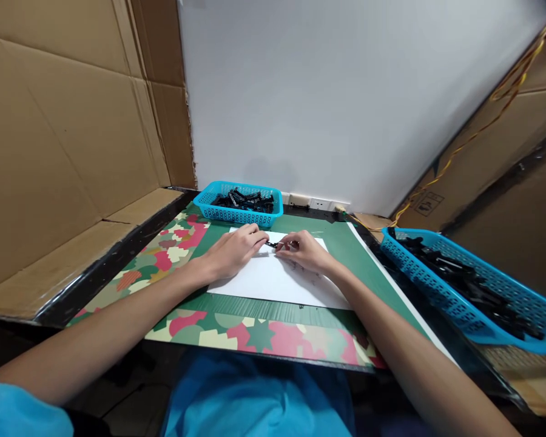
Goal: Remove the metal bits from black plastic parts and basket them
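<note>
My left hand (236, 249) and my right hand (306, 251) rest on a white sheet of paper (273, 280) that lies on a green mat (346, 249). Both hands pinch the same small black part (275, 244) between their fingertips, just above the paper's far edge. The fingers of both hands are curled closed around it. The part is thin and partly hidden by the fingers.
A blue basket (239, 205) of black parts stands behind the paper by the white wall. A second blue basket (471, 291) with black parts sits at the right. Cardboard walls (64, 133) close in the left and right sides. A camouflage-patterned cover (264, 335) lines the table's front.
</note>
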A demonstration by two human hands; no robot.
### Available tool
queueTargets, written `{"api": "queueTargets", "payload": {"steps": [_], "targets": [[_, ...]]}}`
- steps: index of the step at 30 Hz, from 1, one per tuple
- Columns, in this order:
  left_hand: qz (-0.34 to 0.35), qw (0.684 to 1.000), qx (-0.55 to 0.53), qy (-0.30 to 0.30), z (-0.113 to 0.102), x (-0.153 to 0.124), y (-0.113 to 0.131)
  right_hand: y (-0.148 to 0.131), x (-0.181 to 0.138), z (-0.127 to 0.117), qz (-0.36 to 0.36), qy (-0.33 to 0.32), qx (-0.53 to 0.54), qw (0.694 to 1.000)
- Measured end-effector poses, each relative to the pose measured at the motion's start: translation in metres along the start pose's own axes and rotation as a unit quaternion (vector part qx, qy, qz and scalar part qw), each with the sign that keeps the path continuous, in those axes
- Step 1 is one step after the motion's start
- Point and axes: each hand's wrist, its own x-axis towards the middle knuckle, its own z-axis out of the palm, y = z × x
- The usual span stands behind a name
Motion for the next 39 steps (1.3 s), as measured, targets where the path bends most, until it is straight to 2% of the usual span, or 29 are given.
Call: {"api": "queueTargets", "payload": {"steps": [8, 13, 16, 22, 30, 35, 39], "targets": [[-0.004, 1.0, 0.021, 0.003, 0.001, 0.0, -0.004, -0.006, -0.001, 0.004, 0.011, -0.045, 0.024, 0.999], [-0.001, 1.0, -0.014, 0.021, 0.004, 0.001, -0.008, 0.001, -0.001, 0.003, 0.042, -0.001, 0.056, 0.998], [0.01, 0.998, -0.046, 0.049, 0.009, 0.002, -0.005, 0.001, 0.0, 0.0, 0.016, 0.023, 0.084, 0.996], [-0.008, 0.991, -0.115, 0.074, 0.014, 0.003, 0.007, -0.016, 0.0, -0.002, -0.019, 0.019, 0.184, 0.983], [-0.044, 0.954, -0.295, 0.03, 0.017, 0.004, 0.01, -0.041, -0.006, -0.004, -0.054, 0.034, 0.231, 0.971], [-0.02, 0.947, -0.321, -0.006, 0.018, 0.004, 0.013, -0.048, -0.007, -0.003, -0.055, 0.033, 0.261, 0.963], [-0.024, 0.945, -0.325, -0.001, 0.017, 0.004, 0.013, -0.048, -0.007, -0.004, -0.041, 0.049, 0.249, 0.966]]}}
